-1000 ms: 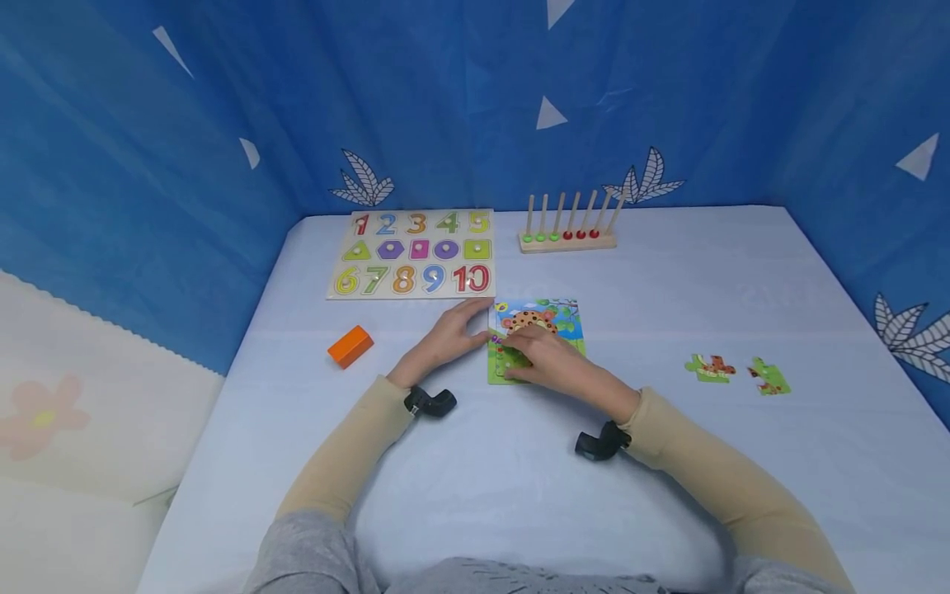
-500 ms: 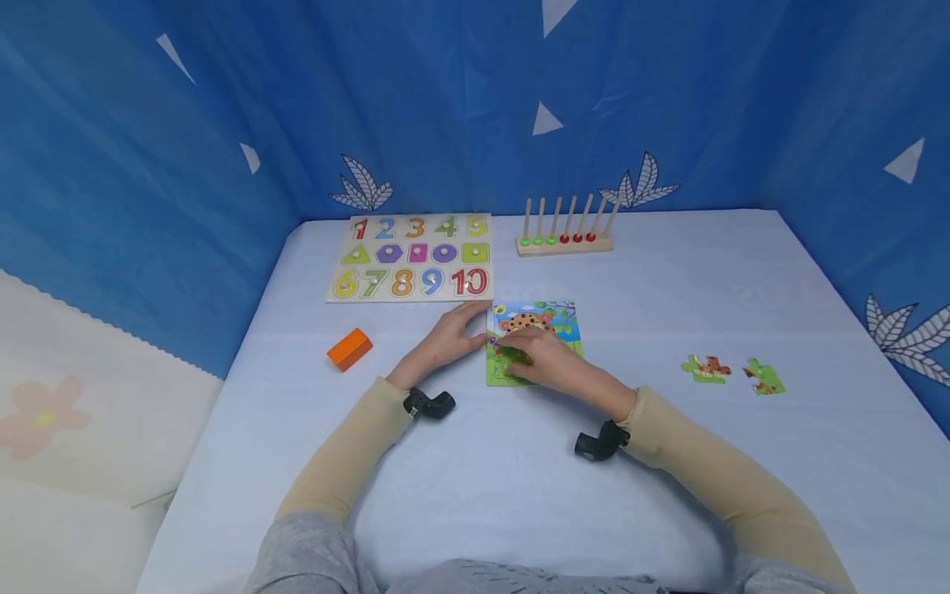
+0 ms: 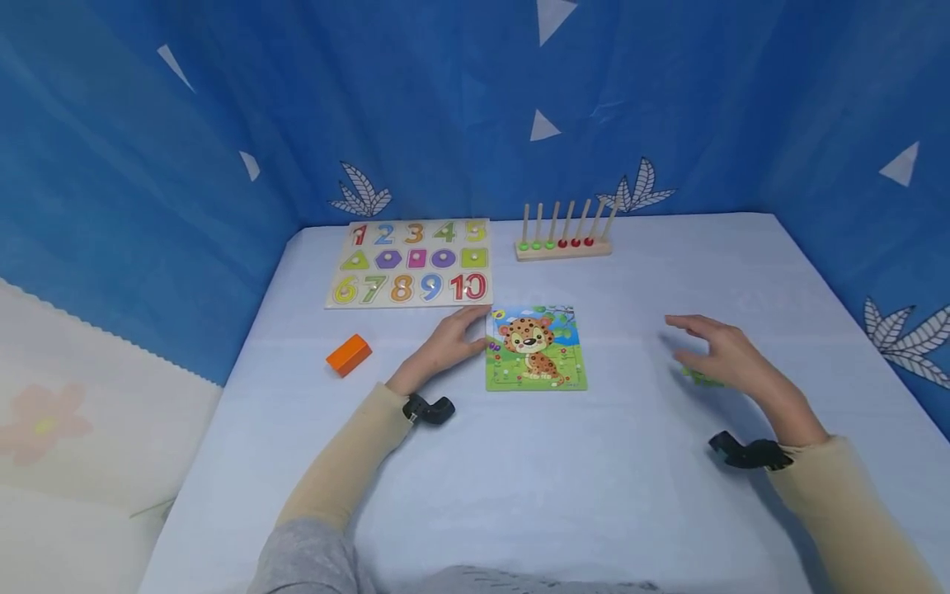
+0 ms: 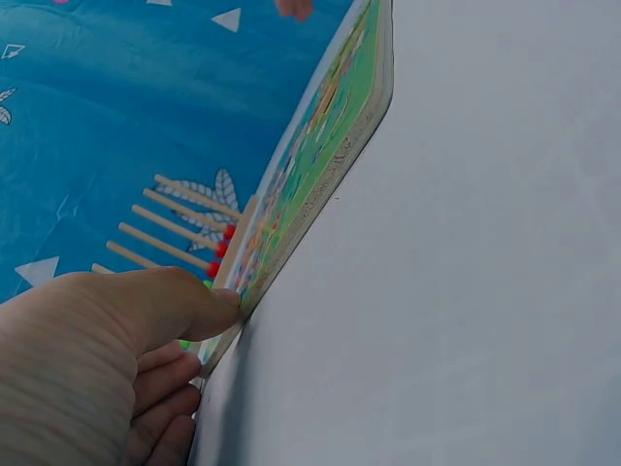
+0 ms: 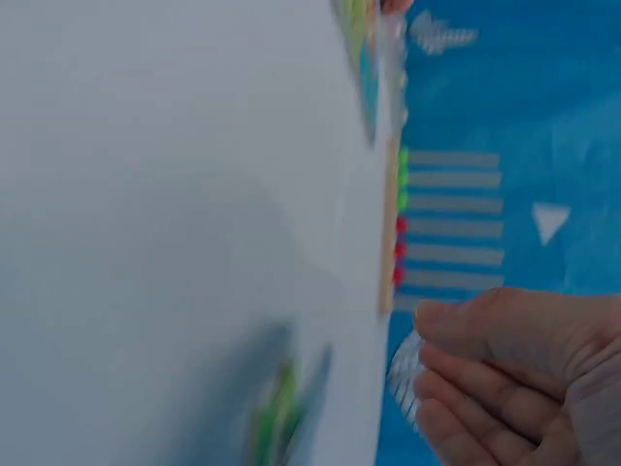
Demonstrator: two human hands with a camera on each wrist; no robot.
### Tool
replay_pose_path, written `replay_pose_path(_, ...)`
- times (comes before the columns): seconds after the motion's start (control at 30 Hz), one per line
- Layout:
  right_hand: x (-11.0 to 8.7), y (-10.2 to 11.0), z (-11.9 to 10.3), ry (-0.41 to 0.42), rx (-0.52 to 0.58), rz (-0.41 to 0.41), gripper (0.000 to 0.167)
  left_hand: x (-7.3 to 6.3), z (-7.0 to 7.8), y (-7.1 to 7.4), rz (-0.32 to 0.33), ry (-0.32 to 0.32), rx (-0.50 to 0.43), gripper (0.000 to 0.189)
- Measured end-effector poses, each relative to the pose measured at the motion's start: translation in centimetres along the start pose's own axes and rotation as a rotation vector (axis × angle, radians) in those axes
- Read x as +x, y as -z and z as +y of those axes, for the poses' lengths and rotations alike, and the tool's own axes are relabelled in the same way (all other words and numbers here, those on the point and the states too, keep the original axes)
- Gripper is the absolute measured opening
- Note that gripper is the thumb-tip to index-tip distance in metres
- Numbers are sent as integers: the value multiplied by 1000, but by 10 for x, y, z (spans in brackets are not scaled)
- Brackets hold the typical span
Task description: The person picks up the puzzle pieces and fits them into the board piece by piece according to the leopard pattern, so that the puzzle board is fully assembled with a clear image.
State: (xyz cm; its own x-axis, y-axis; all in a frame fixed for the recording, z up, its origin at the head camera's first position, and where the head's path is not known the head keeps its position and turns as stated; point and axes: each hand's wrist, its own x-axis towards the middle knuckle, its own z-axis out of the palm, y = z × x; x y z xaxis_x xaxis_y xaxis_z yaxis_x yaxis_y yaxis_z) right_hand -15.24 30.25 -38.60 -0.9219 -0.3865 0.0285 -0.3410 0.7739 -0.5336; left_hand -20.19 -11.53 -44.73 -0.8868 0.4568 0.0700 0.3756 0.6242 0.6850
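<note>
A square jigsaw board (image 3: 549, 373) with a spotted leopard cub picture lies flat mid-table. At its left edge rests my left hand (image 3: 445, 345), index finger near the top corner; the left wrist view shows its thumb (image 4: 199, 303) against the board's edge. To the right, my right hand (image 3: 731, 356) is held over the table with thumb and fingers apart and nothing between them. Below it a green jigsaw piece (image 3: 703, 377) shows partly; the hand hides the rest of that area. Blurred green pieces (image 5: 277, 417) appear in the right wrist view.
A wooden number and shape puzzle (image 3: 408, 272) lies at the back left. Right of it stands a peg rack (image 3: 564, 251) with green and red beads. An orange block (image 3: 349, 355) sits left of my left hand. Blue curtains (image 3: 475, 107) hang behind the table.
My right hand has left the jigsaw board and moved right, over the loose pieces, uncovering the leopard picture. My left hand stays at the board's left edge.
</note>
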Motion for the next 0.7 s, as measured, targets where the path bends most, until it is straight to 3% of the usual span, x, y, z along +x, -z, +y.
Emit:
replay_pose_path(0.13, -29, 7, 29, -34, -9, -4, 57, -1, -1, 0, 12, -7, 0, 62)
replay_pose_path(0.27, -43, 2, 42, -34, -69, 8, 58, -1, -1, -2, 4, -5, -9, 62)
replay_pose_path(0.7, -52, -10, 50, 99, -174, 194, 48, 0, -1, -3, 11, 2, 2, 62)
